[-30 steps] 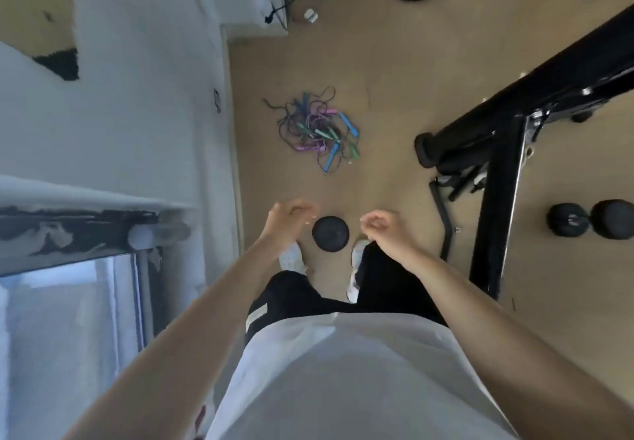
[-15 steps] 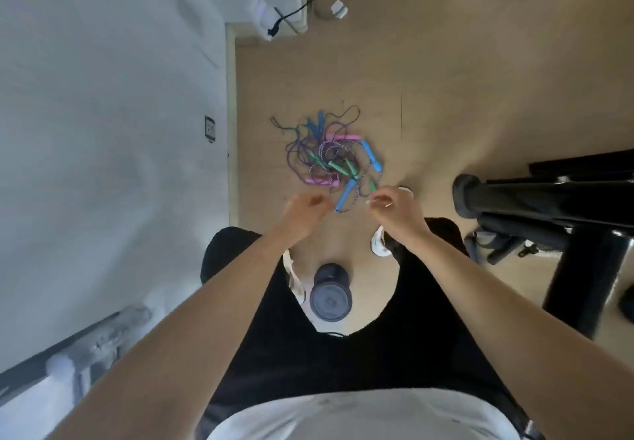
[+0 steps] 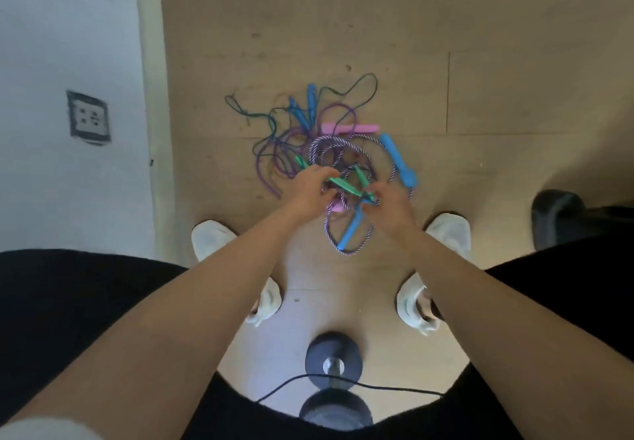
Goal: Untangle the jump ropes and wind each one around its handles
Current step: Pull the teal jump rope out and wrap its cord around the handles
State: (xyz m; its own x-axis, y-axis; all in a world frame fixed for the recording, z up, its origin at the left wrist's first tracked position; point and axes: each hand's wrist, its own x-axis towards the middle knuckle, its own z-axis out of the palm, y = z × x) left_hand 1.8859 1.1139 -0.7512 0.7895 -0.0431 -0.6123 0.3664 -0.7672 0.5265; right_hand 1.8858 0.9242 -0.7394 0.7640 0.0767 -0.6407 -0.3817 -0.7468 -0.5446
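Head view: tangled jump ropes (image 3: 322, 151) lie on the wooden floor (image 3: 480, 62), between and ahead of two white shoes. Left hand (image 3: 310, 189) closes on a green handle (image 3: 338, 184) at the pile's 6 o'clock edge. Right hand (image 3: 391, 206) pinches cord there; exact grip cannot be told. A dumbbell (image 3: 334, 364) lies at 6 o'clock.

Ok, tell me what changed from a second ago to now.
The person came up to the pile and crouched. Both hands dropped from waist height into the tangled jump ropes: the left hand and the right hand now close on the green handles. The pile itself lies as before, and so does the dumbbell.
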